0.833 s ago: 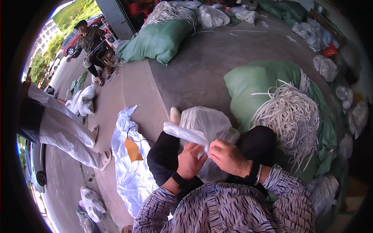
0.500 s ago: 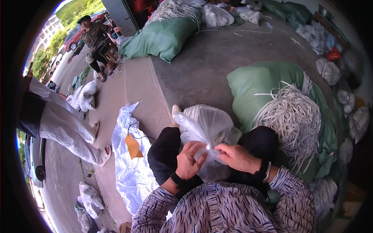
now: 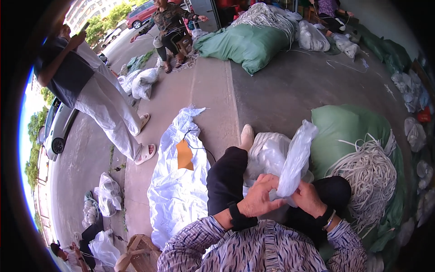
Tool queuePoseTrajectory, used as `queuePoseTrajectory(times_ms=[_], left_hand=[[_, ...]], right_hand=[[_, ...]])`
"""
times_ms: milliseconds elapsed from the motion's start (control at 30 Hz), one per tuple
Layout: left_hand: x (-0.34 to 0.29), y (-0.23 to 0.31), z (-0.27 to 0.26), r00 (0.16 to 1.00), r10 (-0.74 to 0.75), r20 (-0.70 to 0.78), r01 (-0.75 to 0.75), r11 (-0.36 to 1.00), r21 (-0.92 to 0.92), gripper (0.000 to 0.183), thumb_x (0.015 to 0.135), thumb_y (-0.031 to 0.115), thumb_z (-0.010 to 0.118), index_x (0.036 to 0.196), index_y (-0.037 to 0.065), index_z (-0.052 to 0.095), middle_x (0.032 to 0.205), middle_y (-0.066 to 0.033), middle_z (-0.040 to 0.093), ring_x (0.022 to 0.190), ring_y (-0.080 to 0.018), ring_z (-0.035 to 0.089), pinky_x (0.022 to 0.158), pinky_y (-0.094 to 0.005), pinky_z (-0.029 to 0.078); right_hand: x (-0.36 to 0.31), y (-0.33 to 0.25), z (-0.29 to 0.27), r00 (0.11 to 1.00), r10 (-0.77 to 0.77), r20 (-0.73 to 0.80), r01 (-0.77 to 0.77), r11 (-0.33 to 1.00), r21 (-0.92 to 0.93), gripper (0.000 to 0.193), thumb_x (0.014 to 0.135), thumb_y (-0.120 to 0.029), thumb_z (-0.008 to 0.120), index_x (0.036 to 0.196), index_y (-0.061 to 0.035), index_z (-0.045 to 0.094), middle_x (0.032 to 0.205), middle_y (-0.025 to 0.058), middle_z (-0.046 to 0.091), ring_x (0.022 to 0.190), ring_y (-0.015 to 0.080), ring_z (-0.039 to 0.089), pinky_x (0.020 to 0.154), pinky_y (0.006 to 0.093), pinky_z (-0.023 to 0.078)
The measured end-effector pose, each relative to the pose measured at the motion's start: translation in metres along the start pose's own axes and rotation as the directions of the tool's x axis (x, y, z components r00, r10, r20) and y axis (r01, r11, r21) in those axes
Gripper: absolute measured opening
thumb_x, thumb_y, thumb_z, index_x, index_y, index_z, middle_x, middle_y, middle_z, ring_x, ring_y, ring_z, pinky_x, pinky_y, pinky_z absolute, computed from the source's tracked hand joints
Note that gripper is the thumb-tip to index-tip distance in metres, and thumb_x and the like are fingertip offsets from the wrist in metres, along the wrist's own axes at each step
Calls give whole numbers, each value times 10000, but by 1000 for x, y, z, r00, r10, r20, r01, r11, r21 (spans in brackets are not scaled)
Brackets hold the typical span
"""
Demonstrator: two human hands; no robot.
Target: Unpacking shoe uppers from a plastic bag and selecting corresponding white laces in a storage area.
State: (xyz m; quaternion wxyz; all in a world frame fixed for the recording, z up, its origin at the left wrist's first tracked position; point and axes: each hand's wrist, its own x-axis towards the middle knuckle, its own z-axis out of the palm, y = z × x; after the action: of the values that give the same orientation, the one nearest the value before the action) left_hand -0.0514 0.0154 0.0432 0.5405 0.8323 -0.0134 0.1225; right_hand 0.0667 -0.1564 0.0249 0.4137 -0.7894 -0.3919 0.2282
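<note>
Between our left hand (image 3: 258, 198) and right hand (image 3: 309, 199) rises a plastic bag (image 3: 296, 158); the right grips it, the left's hold unclear.

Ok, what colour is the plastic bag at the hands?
The plastic bag is translucent whitish, showing best in the head view.

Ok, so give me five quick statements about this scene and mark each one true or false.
1. The left hand and right hand are at the gathered plastic bag. True.
2. The orange piece lies on the green sack. False: the orange piece lies on the white sheet.
3. Pale strips lie heaped by the green sack. True.
4. The white sheet is right of both hands. False: it is to their left.
5. A red car shows in the background. True.
</note>
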Motion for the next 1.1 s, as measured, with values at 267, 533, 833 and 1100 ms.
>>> queuePoseTrajectory(times_ms=[267, 533, 833, 1100], left_hand=[[-5, -5, 3, 989, 144, -19, -133, 949, 287, 408, 676, 68, 660, 1064, 86, 534, 1018, -115, 578, 1002, -319, 530, 927, -418, 380], [-8, 0, -8, 998, 40, -48, -48, 985, -167, 324, 702, 124, 642, 1017, 102, 567, 964, -88, 580, 946, -288, 542, 846, -357, 399], [-33, 0, -46, 966, -225, -129, 129, 848, -514, 173, 891, 199, 579, 926, 30, 579, 1106, -112, 598, 1006, -193, 541, 849, -318, 430], [-16, 2, -92, 427, 119, -896, 111, 977, 182, 243, 804, 78, 608, 1035, 26, 551, 980, -115, 562, 870, -210, 533, 707, -279, 460]], right_hand=[[18, -14, 6, 912, -397, 106, 392, 762, -516, 203, 782, -81, 631, 981, -54, 598, 985, 136, 626, 927, 288, 591, 777, 375, 472], [22, -17, -21, 927, 220, 303, -348, 804, 482, 137, 889, -179, 579, 942, -58, 546, 772, 43, 578, 553, 116, 593, 465, 237, 449], [10, 6, -24, 978, 198, 72, -208, 850, 484, 134, 894, -131, 524, 962, -25, 571, 717, 42, 570, 540, 120, 571, 471, 251, 452], [8, 13, -26, 969, 222, -107, -167, 911, 376, 131, 853, -114, 585, 926, -6, 592, 686, 47, 585, 514, 127, 570, 480, 257, 442]])
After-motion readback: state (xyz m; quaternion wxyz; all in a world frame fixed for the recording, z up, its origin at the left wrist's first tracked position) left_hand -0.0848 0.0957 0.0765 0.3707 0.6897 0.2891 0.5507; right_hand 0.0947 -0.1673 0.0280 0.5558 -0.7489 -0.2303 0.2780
